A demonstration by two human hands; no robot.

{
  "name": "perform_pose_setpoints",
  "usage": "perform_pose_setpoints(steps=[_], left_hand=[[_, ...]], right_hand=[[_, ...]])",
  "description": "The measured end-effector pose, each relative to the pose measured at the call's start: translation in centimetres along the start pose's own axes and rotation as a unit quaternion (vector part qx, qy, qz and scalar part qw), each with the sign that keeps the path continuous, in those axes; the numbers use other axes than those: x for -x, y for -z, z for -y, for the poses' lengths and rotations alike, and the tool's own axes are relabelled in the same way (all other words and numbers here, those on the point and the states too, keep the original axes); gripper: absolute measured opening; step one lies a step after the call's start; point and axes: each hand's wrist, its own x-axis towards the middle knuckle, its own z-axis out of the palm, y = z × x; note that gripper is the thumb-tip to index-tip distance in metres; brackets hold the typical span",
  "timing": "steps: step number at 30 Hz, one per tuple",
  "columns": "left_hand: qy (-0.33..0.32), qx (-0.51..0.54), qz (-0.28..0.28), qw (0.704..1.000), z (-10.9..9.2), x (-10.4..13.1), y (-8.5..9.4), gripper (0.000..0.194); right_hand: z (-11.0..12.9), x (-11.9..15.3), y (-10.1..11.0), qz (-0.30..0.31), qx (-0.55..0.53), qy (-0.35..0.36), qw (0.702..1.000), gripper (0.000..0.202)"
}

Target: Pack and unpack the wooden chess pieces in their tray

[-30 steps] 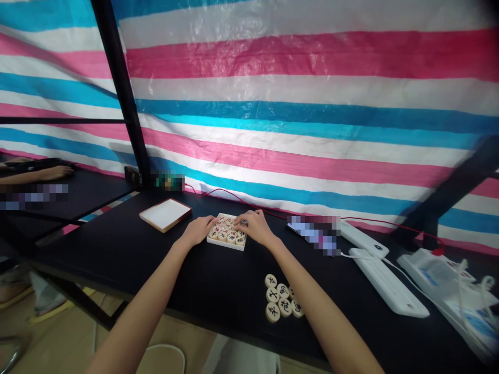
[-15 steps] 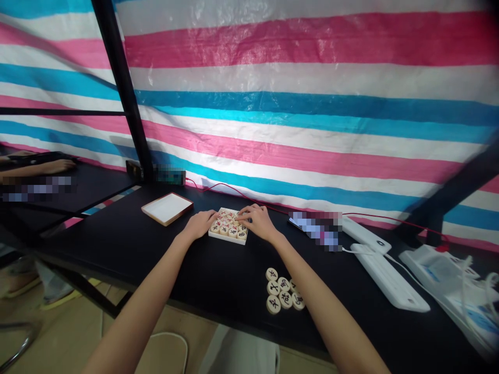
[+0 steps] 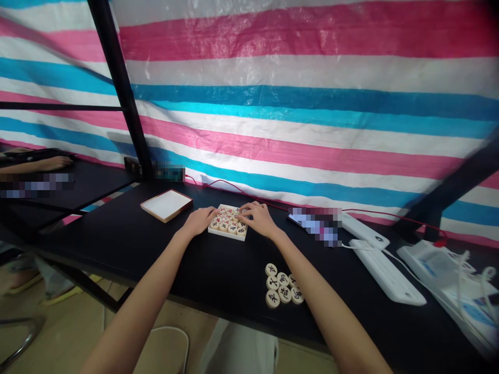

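Observation:
A shallow white box (image 3: 226, 236) sits on the black table, filled with round wooden Chinese chess pieces (image 3: 223, 227) marked in red and black characters. My left hand (image 3: 199, 221) grips the box's left side, fingertips at its rim. Over the right part of the box, my right hand (image 3: 258, 217) has its fingers bent down around a chess piece among the others; the fingers partly hide that piece. Nearer to me, a cluster of loose black-marked chess pieces (image 3: 284, 294) lies flat on the table, partly covered by my right forearm.
The box lid (image 3: 167, 204) lies inner side up at left. To the right are a phone (image 3: 314, 228), white power banks (image 3: 390, 275) and a power strip (image 3: 436, 275) with cables. A striped sheet (image 3: 292, 130) hangs behind. Another person's hand (image 3: 58, 162) rests on the far-left table.
The view has shifted slightly. Both hands stay at the box, and the loose pieces lie as before.

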Motion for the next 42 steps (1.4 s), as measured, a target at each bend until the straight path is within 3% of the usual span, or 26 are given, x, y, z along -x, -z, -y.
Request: perform_pose_setpoints(steps=[5, 9, 13, 15, 17, 22, 30, 33, 38, 42], left_hand=[[-0.004, -0.005, -0.004, 1.000, 0.1, -0.1, -0.1, 0.055], [-0.002, -0.002, 0.000, 1.000, 0.1, -0.1, -0.1, 0.055], [0.003, -0.004, 0.004, 1.000, 0.0, 0.0, 0.1, 0.055], [0.003, -0.007, 0.005, 1.000, -0.1, 0.1, 0.2, 0.056], [0.005, -0.009, 0.006, 1.000, -0.1, 0.1, 0.2, 0.057], [0.004, -0.011, 0.008, 1.000, -0.2, 0.2, 0.3, 0.056], [0.004, -0.015, 0.008, 1.000, -0.5, 0.5, 0.5, 0.055], [0.000, -0.015, 0.006, 1.000, -0.4, 0.4, 0.5, 0.055], [0.007, -0.013, 0.009, 1.000, -0.2, 0.1, 0.2, 0.055], [0.008, -0.011, 0.013, 1.000, -0.2, 0.1, 0.2, 0.055]], right_hand=[[0.4, -0.1, 1.0, -0.006, -0.007, -0.005, 1.000, 0.022], [1.0, 1.3, 4.4, -0.010, -0.028, 0.004, 1.000, 0.019], [1.7, 5.7, 8.0, 0.141, -0.090, 0.035, 0.985, 0.018], [2.0, 8.3, 8.9, 0.217, -0.100, 0.024, 0.971, 0.018], [2.1, 10.5, 9.0, 0.248, -0.098, 0.008, 0.964, 0.021], [1.9, 12.9, 8.3, 0.231, -0.072, -0.005, 0.970, 0.029], [2.3, 12.6, 8.0, 0.160, 0.066, -0.017, 0.985, 0.030], [3.0, 12.6, 8.1, 0.130, 0.052, -0.011, 0.990, 0.031], [4.3, 13.3, 8.3, 0.165, -0.010, 0.021, 0.986, 0.025], [3.9, 14.0, 7.9, 0.153, 0.019, 0.020, 0.988, 0.026]])
